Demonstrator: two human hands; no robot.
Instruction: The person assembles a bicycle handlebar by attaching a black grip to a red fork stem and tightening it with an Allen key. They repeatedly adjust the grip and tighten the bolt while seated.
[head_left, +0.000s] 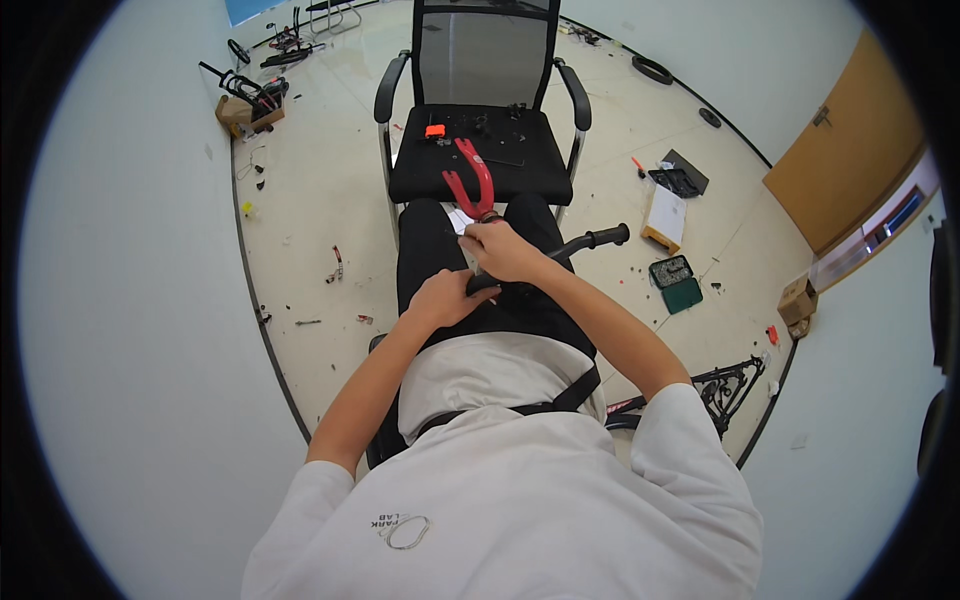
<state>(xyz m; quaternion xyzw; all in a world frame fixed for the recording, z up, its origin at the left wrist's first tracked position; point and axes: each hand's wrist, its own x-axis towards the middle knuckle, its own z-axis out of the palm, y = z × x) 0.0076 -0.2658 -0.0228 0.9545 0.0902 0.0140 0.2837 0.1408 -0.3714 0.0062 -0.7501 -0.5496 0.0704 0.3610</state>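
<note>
A bicycle handlebar [572, 246] lies across my lap, its dark grip [607, 236] pointing out to the right. My left hand [447, 298] is closed around the handlebar's near left end. Just above it, my right hand [503, 251] is closed near the bar's middle, thumb and fingers pinched together; what sits in them is too small and covered to make out. Beyond the right hand a red bicycle fork [484, 185] points away from me, its two legs over the chair seat. The joint between fork and handlebar is mostly hidden by my hands.
A black office chair [420, 180] faces me, with an orange piece [435, 131] and small dark parts on its seat. On the floor to the right are a green case [683, 294], a white box [664, 217] and a black bicycle frame [735, 390]. Loose parts [336, 265] lie left.
</note>
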